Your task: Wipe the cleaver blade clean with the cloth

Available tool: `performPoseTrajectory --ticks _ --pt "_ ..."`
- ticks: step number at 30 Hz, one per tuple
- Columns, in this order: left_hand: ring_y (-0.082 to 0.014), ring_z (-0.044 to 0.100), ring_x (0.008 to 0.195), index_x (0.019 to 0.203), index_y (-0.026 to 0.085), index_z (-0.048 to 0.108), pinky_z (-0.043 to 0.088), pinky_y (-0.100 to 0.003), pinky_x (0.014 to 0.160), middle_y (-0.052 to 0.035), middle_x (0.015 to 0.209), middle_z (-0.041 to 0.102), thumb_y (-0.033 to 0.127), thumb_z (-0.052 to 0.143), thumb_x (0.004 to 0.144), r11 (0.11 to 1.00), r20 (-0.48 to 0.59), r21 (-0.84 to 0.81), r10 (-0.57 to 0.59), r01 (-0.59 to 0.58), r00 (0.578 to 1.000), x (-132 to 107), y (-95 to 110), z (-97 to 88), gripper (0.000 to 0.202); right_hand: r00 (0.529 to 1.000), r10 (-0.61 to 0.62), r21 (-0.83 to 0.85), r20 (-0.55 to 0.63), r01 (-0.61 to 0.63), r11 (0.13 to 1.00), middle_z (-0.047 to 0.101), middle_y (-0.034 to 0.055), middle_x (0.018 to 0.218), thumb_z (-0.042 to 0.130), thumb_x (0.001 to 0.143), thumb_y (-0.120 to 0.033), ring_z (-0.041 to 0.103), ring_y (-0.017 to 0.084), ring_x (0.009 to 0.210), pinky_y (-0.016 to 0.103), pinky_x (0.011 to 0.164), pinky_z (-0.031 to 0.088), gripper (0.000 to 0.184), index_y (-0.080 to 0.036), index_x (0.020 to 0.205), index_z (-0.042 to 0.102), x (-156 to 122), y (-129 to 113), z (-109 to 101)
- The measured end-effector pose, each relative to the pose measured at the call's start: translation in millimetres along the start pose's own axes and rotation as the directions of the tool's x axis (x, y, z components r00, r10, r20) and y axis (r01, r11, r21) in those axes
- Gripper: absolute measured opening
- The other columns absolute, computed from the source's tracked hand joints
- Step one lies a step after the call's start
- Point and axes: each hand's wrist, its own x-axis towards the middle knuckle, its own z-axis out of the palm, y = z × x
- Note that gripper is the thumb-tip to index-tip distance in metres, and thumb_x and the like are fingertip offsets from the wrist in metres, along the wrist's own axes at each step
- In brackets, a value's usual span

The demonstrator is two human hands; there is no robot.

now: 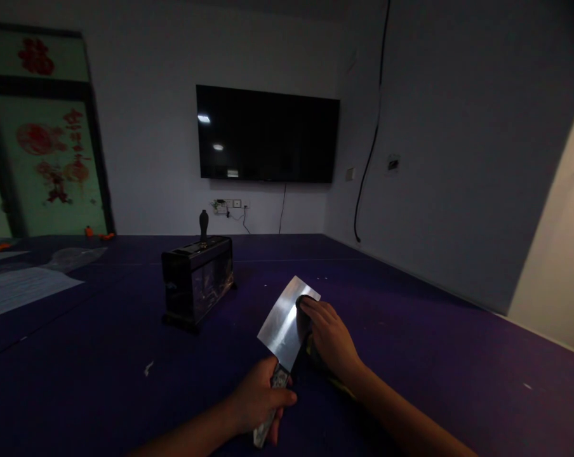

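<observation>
Left hand (258, 398): closed round the handle of a cleaver (278, 330), held tilted above a purple table (411, 374). Right hand (332, 333): dark pad (303, 308) held against the blade (287, 308). Blade work judged under way; amount completed cannot be told. Beyond: black stand (177, 289), fitted with one upright dark handle (204, 223).

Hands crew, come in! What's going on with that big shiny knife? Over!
Left hand gripping cleaver by its handle. Right hand holding a dark item against the blade. Black box off left, apart from both hands.
</observation>
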Motion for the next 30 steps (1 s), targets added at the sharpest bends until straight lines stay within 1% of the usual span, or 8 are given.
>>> performPoseTrajectory --ticks 3,10,13,17,21,24,27,30 --pt "-0.0091 0.044 0.028 0.084 0.018 0.037 0.031 -0.017 0.032 0.0108 0.044 0.044 0.023 0.057 0.063 1.0 -0.011 -0.01 -0.006 0.006 1.0 -0.2 -0.7 0.3 0.029 0.999 0.036 -0.003 -0.012 -0.036 0.999 0.053 0.0081 0.118 0.033 0.074 0.0 0.045 0.02 0.108 0.04 0.092 0.04 0.046 -0.014 0.114 0.052 0.1 3.7 0.1" --pt "-0.0082 0.043 0.028 0.085 0.018 0.038 0.031 -0.017 0.032 0.0106 0.044 0.044 0.02 0.055 0.063 1.0 0.002 -0.003 -0.023 0.023 1.0 -0.5 2.9 0.5 0.028 0.997 0.061 0.015 -0.04 -0.06 0.998 0.052 0.0075 0.119 0.033 0.072 -0.001 0.044 0.02 0.11 0.041 0.092 0.04 0.049 -0.015 0.115 0.05 -1.9 10.3 1.4" --pt "-0.006 0.04 0.028 0.085 0.018 0.038 0.03 -0.016 0.032 0.0109 0.046 0.044 0.02 0.056 0.062 1.0 0.006 0.005 -0.029 0.029 1.0 -1.8 3.5 0.7 0.029 0.994 0.091 -0.002 -0.063 -0.091 0.996 0.051 0.0077 0.119 0.033 0.071 -0.002 0.043 0.021 0.11 0.043 0.093 0.038 0.049 -0.015 0.116 0.049 -3.3 14.3 2.6" --pt "-0.006 0.041 0.029 0.083 0.018 0.039 0.029 -0.015 0.032 0.0101 0.046 0.045 0.022 0.058 0.061 0.999 0.006 0.015 -0.03 0.03 1.0 -1.7 2.4 0.5 0.029 0.991 0.104 -0.009 -0.087 -0.105 0.994 0.052 0.0078 0.118 0.033 0.071 -0.002 0.043 0.022 0.11 0.045 0.092 0.038 0.05 -0.016 0.117 0.048 -4.2 18.0 3.9" --pt "-0.0067 0.042 0.029 0.084 0.018 0.038 0.028 -0.015 0.032 0.0097 0.045 0.045 0.024 0.058 0.062 1.0 0.023 0.011 -0.029 0.029 0.999 -0.1 0.1 -0.4 0.03 0.991 0.08 0.007 -0.104 -0.079 0.997 0.053 0.0083 0.116 0.033 0.072 -0.002 0.046 0.023 0.107 0.046 0.089 0.041 0.049 -0.016 0.115 0.05 -2.8 17.2 2.9" --pt "-0.0072 0.042 0.028 0.085 0.018 0.038 0.028 -0.015 0.032 0.0099 0.044 0.045 0.025 0.059 0.062 1.0 0.026 0.009 -0.03 0.03 0.999 0.6 -1.2 -0.7 0.032 0.994 0.051 0.023 -0.101 -0.049 0.999 0.055 0.0091 0.114 0.033 0.073 -0.001 0.048 0.022 0.104 0.045 0.087 0.043 0.046 -0.016 0.112 0.053 -1.4 11.2 0.6" --pt "-0.008 0.043 0.028 0.084 0.018 0.038 0.03 -0.016 0.032 0.0099 0.044 0.044 0.027 0.06 0.062 1.0 0.016 0.008 -0.029 0.029 0.999 0.6 -0.8 0.1 0.032 0.999 0.001 0.032 -0.052 0.0 0.999 0.056 0.0092 0.114 0.033 0.075 0.0 0.049 0.022 0.102 0.043 0.085 0.045 0.045 -0.015 0.112 0.053 -0.8 -0.7 -1.6" --pt "-0.0088 0.043 0.029 0.086 0.018 0.038 0.033 -0.018 0.033 0.0105 0.043 0.044 0.023 0.058 0.062 0.999 0.006 0.024 -0.038 0.038 0.999 0.8 2.0 2.3 0.031 0.995 -0.092 0.026 0.038 0.091 0.996 0.055 0.0098 0.115 0.033 0.077 -0.001 0.047 0.021 0.103 0.039 0.087 0.044 0.042 -0.012 0.112 0.054 -1.2 -16.8 -3.3"
